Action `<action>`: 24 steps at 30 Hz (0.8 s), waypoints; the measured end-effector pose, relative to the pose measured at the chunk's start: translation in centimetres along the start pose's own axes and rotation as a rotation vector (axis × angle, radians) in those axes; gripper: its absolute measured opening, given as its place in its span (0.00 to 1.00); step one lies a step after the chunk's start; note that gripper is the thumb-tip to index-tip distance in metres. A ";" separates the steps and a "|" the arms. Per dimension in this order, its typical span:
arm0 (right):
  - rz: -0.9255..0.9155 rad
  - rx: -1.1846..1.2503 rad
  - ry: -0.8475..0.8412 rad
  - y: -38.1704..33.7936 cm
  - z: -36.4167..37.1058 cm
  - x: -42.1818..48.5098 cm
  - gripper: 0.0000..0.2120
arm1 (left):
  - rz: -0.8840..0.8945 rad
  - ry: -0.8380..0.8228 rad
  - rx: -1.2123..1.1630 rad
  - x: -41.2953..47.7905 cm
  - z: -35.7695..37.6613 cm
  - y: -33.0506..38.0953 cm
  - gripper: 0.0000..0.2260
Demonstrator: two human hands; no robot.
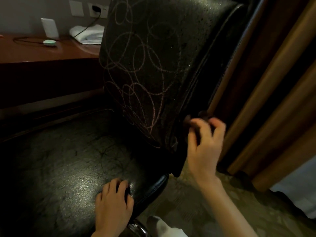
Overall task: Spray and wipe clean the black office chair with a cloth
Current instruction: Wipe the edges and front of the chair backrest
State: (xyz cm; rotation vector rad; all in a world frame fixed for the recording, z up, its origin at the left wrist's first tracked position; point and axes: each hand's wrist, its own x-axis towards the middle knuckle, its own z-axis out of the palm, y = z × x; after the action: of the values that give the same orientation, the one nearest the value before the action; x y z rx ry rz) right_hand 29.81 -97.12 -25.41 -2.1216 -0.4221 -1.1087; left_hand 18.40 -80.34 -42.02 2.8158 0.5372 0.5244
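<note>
beside the bench [51,52], the black office chair [162,57] is steadied, likely for wiping; left hand [113,200] laid open on its seat [59,168]; right hand [205,144] curled at the backrest [196,93] edge, grip cannot be told

I'm on the single head view, wide-angle, looking forward and down over the chair [153,65]. It's close in, the chair filling most of the frame, desk [42,52] off upper left.
</note>
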 end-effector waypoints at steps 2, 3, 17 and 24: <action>0.015 0.031 0.155 -1.1 -0.8 3.4 0.13 | 0.008 0.006 0.015 0.0 0.1 -0.1 0.15; 0.024 0.032 0.212 -1.5 -1.0 5.1 0.13 | 0.009 0.001 0.021 -0.1 0.1 0.0 0.17; -0.100 -0.101 -0.124 1.5 4.1 -5.6 0.12 | -0.020 -0.005 0.004 -0.2 -0.3 0.2 0.19; 0.030 -0.015 -0.152 2.3 1.4 -5.9 0.12 | -0.021 -0.049 0.008 -0.1 -0.5 0.2 0.15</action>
State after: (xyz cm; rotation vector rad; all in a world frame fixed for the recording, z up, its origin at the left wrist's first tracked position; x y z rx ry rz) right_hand 28.52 -97.56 -31.76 -2.2266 -0.4521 -0.9393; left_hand 18.15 -80.48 -41.55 2.8192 0.5605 0.4493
